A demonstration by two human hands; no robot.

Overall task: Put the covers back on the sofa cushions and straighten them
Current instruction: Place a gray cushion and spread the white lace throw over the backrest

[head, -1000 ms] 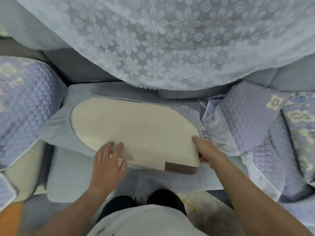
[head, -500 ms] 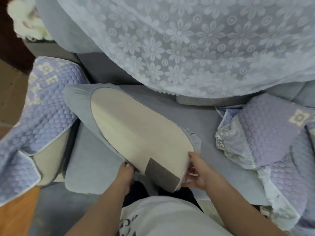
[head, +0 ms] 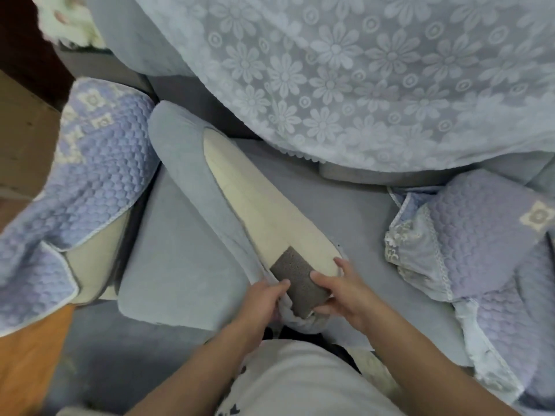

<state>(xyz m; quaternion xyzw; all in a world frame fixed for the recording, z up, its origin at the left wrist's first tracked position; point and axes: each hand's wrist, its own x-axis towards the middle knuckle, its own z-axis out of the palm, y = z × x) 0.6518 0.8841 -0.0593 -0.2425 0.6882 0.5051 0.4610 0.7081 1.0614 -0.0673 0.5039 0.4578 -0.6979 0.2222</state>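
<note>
1. The cushion (head: 264, 217) is held tilted over the sofa seat (head: 180, 250), near end at the person's lap.
2. Its blue cover (head: 192, 172) is only partly on; cream foam shows.
3. The cover's edge is pinched by the left hand (head: 261, 298).
4. The grey patch (head: 297, 283) end is gripped by the right hand (head: 342, 292).
5. It looks soft, light and bendy, so the loose cover edge is best held and pulled.

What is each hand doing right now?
Left hand: grips the blue cover edge.
Right hand: grips the cushion end.
</note>
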